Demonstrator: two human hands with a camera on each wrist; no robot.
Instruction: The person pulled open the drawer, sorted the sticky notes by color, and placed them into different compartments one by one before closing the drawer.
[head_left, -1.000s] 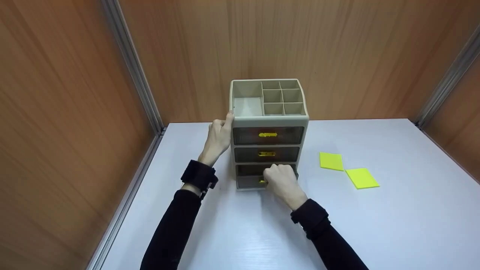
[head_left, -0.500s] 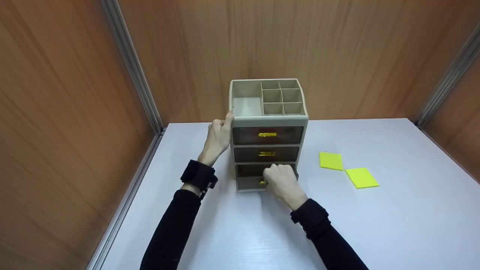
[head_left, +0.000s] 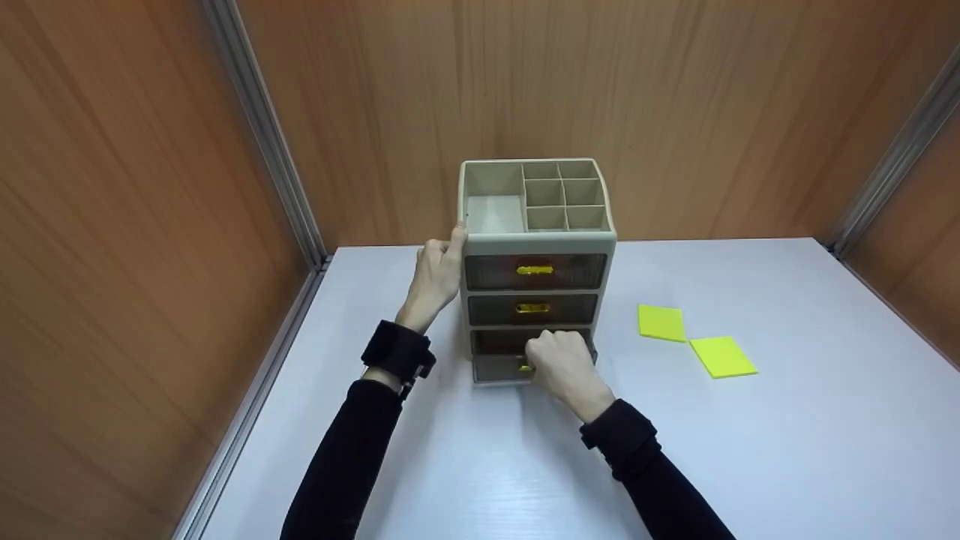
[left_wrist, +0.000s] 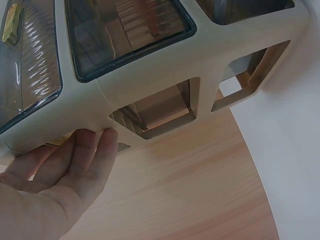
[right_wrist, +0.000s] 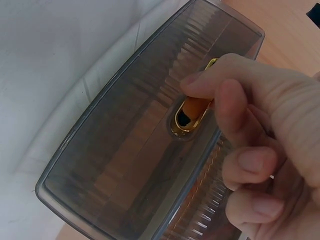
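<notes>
My right hand (head_left: 561, 362) reaches low in front of me, fingers curled, pinching the gold handle (right_wrist: 192, 114) of the bottom drawer (head_left: 499, 358), which sits slightly pulled out of the organizer (head_left: 534, 259). My left hand (head_left: 437, 275) stretches forward with straight fingers pressed flat against the organizer's left side near its top. The organizer stands upright on the worktop (head_left: 787, 420), between my hands.

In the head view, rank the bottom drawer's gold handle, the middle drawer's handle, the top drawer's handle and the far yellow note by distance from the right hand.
From the right hand:
1. Bottom handle, pinched by the fingers.
2. Middle handle, just above.
3. Top handle, higher up.
4. Far yellow note, off to the right.
</notes>
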